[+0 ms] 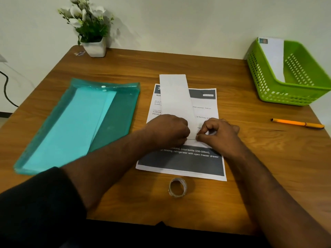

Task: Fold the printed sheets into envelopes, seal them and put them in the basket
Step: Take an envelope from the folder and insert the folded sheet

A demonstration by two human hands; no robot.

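Wooden desk standing against a pale wall, carrying everything in view. Lying flat near the middle: a printed sheet with dark bands at its far and near ends, and resting lengthwise on top of it, a long white folded sheet reaching past the printed sheet's far edge. Left hand curling into a loose fist at the folded sheet's near end, fingers bunched together and pressing down on the paper. Right hand sitting just beside it, fingers bent and pinching the same near corner of the folded sheet. Sitting close to the near edge of the printed sheet: a small roll of clear tape, upright on its rim. Lying to the left: a teal translucent folder with pale envelopes showing through it. Standing at the far right corner: a green basket holding one white envelope leaning against its wall. Resting near the right edge: an orange pen. Sitting at the far left: a white pot of white flowers.
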